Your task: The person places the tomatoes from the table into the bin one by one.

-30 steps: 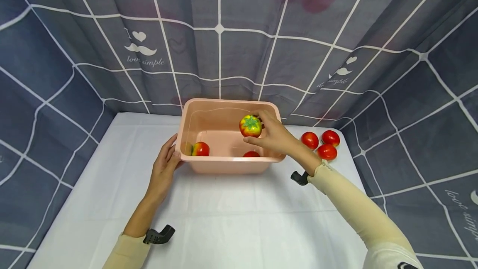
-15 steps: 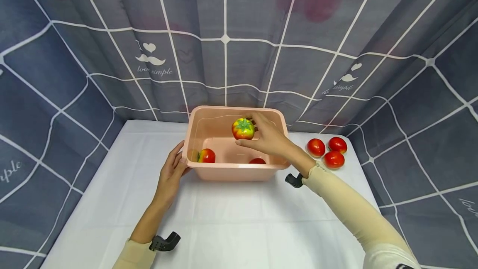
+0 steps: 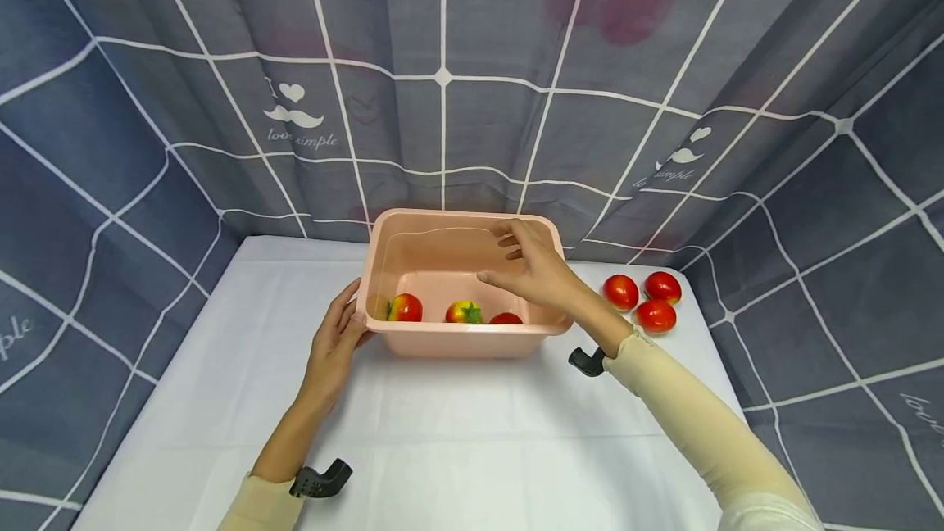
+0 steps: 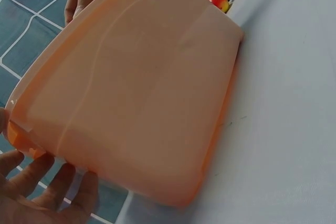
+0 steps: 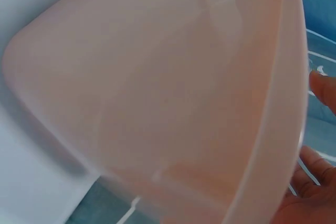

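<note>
The left hand (image 3: 330, 348) holds the bin (image 3: 457, 343) at its left end, its grip curled on the rim, thumb near the front corner and fingers against the outer side. The right hand (image 3: 541, 270) hangs over the bin's right half, its grip spread, thumb apart from the fingers and holding nothing. Inside, along the front wall, lie a red-yellow fruit (image 3: 405, 308), a yellow-green fruit (image 3: 463, 312) and a partly hidden red fruit (image 3: 506, 319). Three red fruits (image 3: 655, 315) sit close together on the white worktop (image 3: 442, 441), right of the bin.
</note>
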